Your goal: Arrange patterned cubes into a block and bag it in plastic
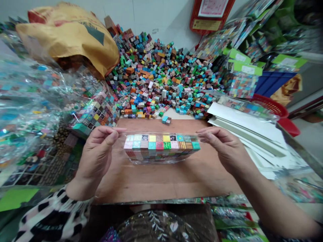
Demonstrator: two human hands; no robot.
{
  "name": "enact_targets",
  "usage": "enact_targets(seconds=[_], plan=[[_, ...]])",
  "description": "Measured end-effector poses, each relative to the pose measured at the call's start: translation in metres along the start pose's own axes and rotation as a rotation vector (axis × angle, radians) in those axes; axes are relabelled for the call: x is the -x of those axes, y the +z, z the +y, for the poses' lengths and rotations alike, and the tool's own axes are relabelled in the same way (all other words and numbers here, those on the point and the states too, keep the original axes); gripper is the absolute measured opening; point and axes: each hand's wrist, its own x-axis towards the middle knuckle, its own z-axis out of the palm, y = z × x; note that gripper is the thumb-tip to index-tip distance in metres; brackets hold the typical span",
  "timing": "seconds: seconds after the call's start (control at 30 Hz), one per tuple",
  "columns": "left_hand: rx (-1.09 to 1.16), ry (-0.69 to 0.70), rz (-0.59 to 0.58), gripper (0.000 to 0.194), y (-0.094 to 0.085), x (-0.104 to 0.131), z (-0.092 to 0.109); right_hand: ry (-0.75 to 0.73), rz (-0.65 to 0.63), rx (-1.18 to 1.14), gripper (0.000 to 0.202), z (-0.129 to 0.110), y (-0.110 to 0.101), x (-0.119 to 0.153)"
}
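Observation:
Between my hands a clear plastic bag [156, 160] is stretched, with rows of small patterned cubes [159, 145] packed side by side in it. My left hand [97, 158] pinches the bag's upper left corner between thumb and fingers. At the upper right corner, my right hand [224, 148] pinches the film in the same way. The bag is over a brown board [161, 185], its cube tops facing me. Whether its bottom touches the board I cannot tell. Two loose cubes [166, 120] lie at the board's far edge.
A large heap of loose cubes [161, 77] fills the back. Clear bags of cubes [32, 101] crowd the left, below a yellow sack [68, 37]. White cards [247, 131] are stacked at right, near a red basket [271, 105], a blue bin [274, 84] and green-topped packs [243, 79].

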Motion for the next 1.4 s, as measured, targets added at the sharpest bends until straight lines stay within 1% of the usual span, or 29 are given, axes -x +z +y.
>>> enact_targets(seconds=[0.03,0.07,0.13,0.17,0.23,0.27,0.33,0.4,0.47,0.57,0.73,0.83,0.97,1.07,1.13,1.23,1.33,1.4], plan=[[-0.015,-0.020,-0.038,0.031,-0.001,0.001,-0.001,0.006,-0.011,-0.030,0.034,0.002,0.001,0.000],[-0.019,-0.035,-0.077,0.040,-0.001,0.001,-0.002,0.011,-0.025,-0.059,0.045,0.004,0.004,0.001],[-0.022,-0.087,-0.159,0.065,-0.001,0.002,-0.003,0.023,-0.056,-0.121,0.065,0.005,0.011,0.001],[-0.026,-0.116,-0.191,0.074,-0.001,0.003,-0.004,0.034,-0.068,-0.155,0.071,0.006,0.016,0.001],[-0.038,-0.158,-0.228,0.082,0.001,0.003,-0.007,0.081,-0.108,-0.211,0.071,0.006,0.027,0.002],[-0.044,-0.171,-0.241,0.081,0.003,0.003,-0.009,0.113,-0.129,-0.233,0.068,0.006,0.032,0.003],[-0.049,-0.166,-0.247,0.071,0.005,0.003,-0.015,0.181,-0.144,-0.247,0.058,0.009,0.041,0.003],[-0.045,-0.132,-0.227,0.058,0.007,0.002,-0.022,0.214,-0.108,-0.251,0.052,0.014,0.048,0.004],[-0.033,-0.082,-0.191,0.051,0.007,0.001,-0.030,0.199,-0.061,-0.267,0.051,0.021,0.051,0.005],[-0.025,-0.044,-0.158,0.052,0.008,0.000,-0.036,0.154,-0.057,-0.308,0.052,0.031,0.054,0.006],[-0.027,-0.063,-0.166,0.049,0.008,0.000,-0.037,0.155,-0.089,-0.405,0.055,0.046,0.059,0.007],[-0.056,-0.097,-0.174,0.047,0.006,0.001,-0.043,0.165,-0.135,-0.413,0.053,0.054,0.060,0.007],[-0.088,-0.136,-0.165,0.053,0.004,0.002,-0.057,0.179,-0.173,-0.428,0.047,0.061,0.060,0.005],[-0.081,-0.142,-0.147,0.057,0.006,0.003,-0.062,0.179,-0.191,-0.418,0.043,0.064,0.060,0.005],[-0.081,-0.152,-0.156,0.055,0.007,0.003,-0.064,0.174,-0.214,-0.393,0.039,0.066,0.060,0.006],[-0.100,-0.193,-0.209,0.050,0.006,0.003,-0.066,0.171,-0.284,-0.372,0.034,0.070,0.060,0.007],[-0.150,-0.236,-0.229,0.046,0.005,0.004,-0.069,0.166,-0.342,-0.353,0.034,0.076,0.060,0.008],[-0.214,-0.240,-0.250,0.037,0.005,0.004,-0.070,0.157,-0.366,-0.323,0.035,0.082,0.059,0.007]])
